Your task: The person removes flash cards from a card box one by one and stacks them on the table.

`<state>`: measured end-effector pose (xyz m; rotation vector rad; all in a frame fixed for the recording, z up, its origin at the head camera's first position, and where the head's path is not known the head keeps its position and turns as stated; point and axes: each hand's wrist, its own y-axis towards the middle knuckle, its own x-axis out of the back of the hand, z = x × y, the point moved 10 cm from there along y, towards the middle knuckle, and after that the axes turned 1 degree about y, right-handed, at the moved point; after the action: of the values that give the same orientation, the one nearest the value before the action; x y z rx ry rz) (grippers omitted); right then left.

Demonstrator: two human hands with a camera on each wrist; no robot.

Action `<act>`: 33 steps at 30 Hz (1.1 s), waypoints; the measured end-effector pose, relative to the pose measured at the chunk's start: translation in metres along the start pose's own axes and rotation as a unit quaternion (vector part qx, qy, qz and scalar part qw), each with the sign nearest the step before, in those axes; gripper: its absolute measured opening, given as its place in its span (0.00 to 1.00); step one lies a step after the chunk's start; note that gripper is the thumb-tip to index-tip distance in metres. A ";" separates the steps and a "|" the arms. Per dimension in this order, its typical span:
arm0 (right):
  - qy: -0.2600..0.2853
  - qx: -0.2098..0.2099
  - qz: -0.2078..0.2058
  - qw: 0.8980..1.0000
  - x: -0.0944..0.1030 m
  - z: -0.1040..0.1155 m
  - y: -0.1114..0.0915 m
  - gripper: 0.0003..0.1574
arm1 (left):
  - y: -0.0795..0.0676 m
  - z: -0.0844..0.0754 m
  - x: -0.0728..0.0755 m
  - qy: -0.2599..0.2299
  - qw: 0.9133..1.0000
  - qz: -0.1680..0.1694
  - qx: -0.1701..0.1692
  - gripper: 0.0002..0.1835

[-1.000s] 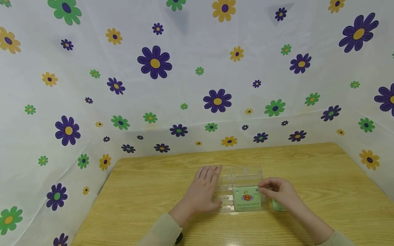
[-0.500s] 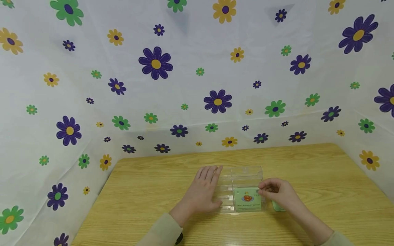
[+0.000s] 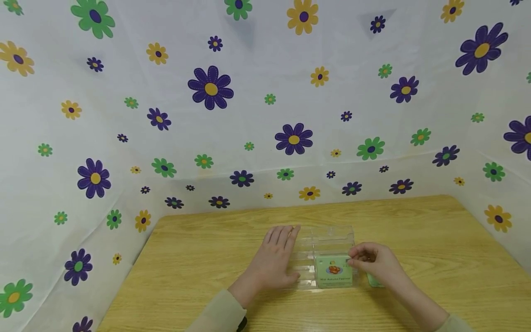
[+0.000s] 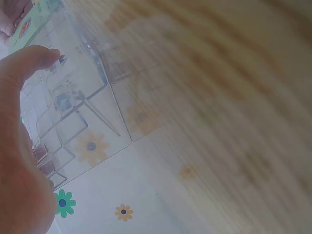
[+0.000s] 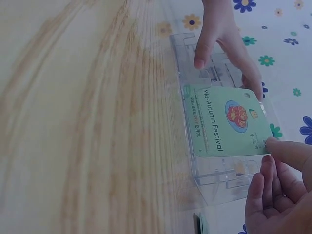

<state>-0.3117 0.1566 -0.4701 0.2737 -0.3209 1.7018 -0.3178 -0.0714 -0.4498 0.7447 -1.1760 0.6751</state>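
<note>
My left hand [image 3: 274, 260] rests over the left part of a clear plastic stepped rack [image 3: 332, 234], its fingers extended toward the back and its thumb near the front. My right hand [image 3: 380, 263] pinches the top right corner of a light green card [image 3: 334, 273] between thumb and fingertips. This card stands in the rack's front right part, its face toward me. In the right wrist view the card [image 5: 229, 122] reads "Mid-Autumn Festival" above a plate of food, with Chinese characters alongside. The rack's left end is partly hidden under my left hand.
Another green card or small stack [image 3: 375, 280] lies on the wooden table [image 3: 199, 258] right of the rack, partly hidden by my right hand. A white flower-patterned cloth [image 3: 249, 115] encloses the table at the back and sides.
The green card's top edge has dipped slightly in the same right-hand pinch. My left hand stays in place on the rack. The head view has tilted up a little.
</note>
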 end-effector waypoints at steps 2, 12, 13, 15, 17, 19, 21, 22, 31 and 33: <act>-0.002 -0.001 -0.001 1.000 0.000 0.000 0.000 0.13 | 0.000 0.000 -0.001 -0.004 1.000 0.001 0.001 0.64; 0.000 -0.015 -0.011 1.000 0.000 -0.001 -0.001 0.11 | -0.001 0.000 -0.003 -0.004 1.000 -0.007 0.001 0.64; 0.002 -0.014 -0.011 1.000 0.000 -0.001 -0.001 0.11 | 0.000 0.000 -0.003 -0.004 1.000 -0.009 0.001 0.64; 0.007 -0.014 -0.011 1.000 0.000 0.000 -0.001 0.11 | 0.000 0.000 -0.002 -0.003 1.000 -0.011 0.001 0.64; 0.010 -0.011 -0.010 1.000 0.000 0.001 -0.001 0.11 | 0.000 0.000 -0.002 -0.004 1.000 -0.011 0.001 0.64; 0.010 -0.010 -0.009 1.000 0.000 0.001 -0.001 0.10 | 0.000 0.001 -0.003 -0.006 1.000 -0.010 0.002 0.64; 0.010 -0.012 -0.010 1.000 -0.001 0.001 -0.002 0.10 | 0.000 0.001 -0.003 -0.006 1.000 -0.008 0.002 0.64; 0.010 -0.013 -0.010 1.000 -0.001 0.001 -0.002 0.10 | 0.000 0.001 -0.003 -0.006 1.000 -0.008 0.002 0.64; 0.004 -0.011 -0.016 1.000 0.001 0.002 -0.001 0.11 | 0.001 0.001 -0.003 0.000 1.000 -0.010 0.001 0.65; 0.005 -0.011 -0.016 1.000 0.001 0.002 -0.001 0.11 | 0.000 0.001 -0.003 0.000 1.000 -0.012 0.000 0.65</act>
<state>-0.3104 0.1569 -0.4681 0.2532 -0.3256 1.6666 -0.3195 -0.0721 -0.4526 0.7578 -1.1647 0.6561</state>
